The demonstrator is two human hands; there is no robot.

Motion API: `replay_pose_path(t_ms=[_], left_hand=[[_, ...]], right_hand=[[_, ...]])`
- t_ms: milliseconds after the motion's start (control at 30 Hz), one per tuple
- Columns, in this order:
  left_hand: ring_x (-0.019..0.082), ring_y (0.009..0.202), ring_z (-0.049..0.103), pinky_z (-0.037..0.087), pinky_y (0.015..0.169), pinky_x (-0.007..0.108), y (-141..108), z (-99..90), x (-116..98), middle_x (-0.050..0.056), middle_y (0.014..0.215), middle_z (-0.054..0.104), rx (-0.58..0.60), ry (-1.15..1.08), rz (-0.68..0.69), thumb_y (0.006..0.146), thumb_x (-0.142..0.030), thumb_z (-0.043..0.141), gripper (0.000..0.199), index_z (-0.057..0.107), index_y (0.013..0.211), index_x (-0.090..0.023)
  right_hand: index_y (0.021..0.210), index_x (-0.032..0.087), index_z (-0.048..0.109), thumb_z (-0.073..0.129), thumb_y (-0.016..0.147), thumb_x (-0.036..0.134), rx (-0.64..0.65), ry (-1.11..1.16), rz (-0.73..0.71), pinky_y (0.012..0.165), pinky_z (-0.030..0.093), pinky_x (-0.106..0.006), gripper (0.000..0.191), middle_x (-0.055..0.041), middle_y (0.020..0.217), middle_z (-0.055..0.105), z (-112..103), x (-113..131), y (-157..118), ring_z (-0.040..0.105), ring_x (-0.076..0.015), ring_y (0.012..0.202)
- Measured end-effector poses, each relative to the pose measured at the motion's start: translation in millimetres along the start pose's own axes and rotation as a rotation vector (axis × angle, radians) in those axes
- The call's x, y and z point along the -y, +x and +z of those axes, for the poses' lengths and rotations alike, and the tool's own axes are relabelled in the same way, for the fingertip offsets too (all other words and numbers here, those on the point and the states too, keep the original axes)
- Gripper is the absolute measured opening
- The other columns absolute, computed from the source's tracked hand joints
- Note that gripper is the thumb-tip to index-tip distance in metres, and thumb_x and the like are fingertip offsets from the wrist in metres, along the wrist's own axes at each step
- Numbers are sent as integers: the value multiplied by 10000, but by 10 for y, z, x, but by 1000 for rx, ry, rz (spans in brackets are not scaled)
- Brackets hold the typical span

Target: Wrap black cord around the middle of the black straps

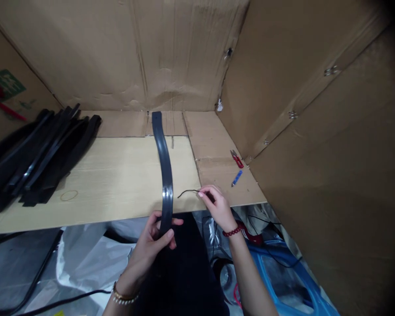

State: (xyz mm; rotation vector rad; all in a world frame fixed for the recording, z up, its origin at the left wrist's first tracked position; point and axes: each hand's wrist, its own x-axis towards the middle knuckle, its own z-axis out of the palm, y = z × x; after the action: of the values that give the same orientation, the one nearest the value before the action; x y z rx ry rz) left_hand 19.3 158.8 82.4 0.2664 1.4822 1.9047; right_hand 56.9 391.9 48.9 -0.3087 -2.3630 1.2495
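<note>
Rubber strip [165,166] gripped in closed left hand [148,250]; right hand [217,207] pinches thin black wire [187,191] between its fingertips

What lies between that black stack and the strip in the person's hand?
In the head view, a thin rubber band lies on the pale wooden board, beside the stack of black strips.

View: one camera worn on the person's head
Faces: forward and down, over the left hand [148,250] and right hand [219,208]
Nearness: close above the wooden board [112,175], with the cardboard wall [134,57] beyond
</note>
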Motion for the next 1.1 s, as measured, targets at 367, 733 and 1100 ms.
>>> replay_pose_path(t_ms=[367,733,1100], left_hand=[[8,441,352,265,382,141,382,285,-208,-18,823,592,-57,-107,26,856,-344,673,310,539,1099,-206],[0,383,329,251,343,125,250,269,-234,-43,719,536,9,-345,40,877,-404,625,297,586,1078,-188],[62,461,476,411,470,164,-25,203,-195,-50,615,564,-85,-97,98,926,-420,556,254,543,988,-174]], right_hand=[[890,209,557,536,936,442,-18,419,133,581,460,-216,239,22,705,565,49,177,-102,544,-120,644],[950,213,615,624,902,351,9,727,183,421,359,-195,146,-31,848,706,45,623,-71,532,-94,550],[1022,235,681,622,911,195,-38,456,-54,705,588,-269,132,-40,932,751,284,974,-448,724,-170,837]])
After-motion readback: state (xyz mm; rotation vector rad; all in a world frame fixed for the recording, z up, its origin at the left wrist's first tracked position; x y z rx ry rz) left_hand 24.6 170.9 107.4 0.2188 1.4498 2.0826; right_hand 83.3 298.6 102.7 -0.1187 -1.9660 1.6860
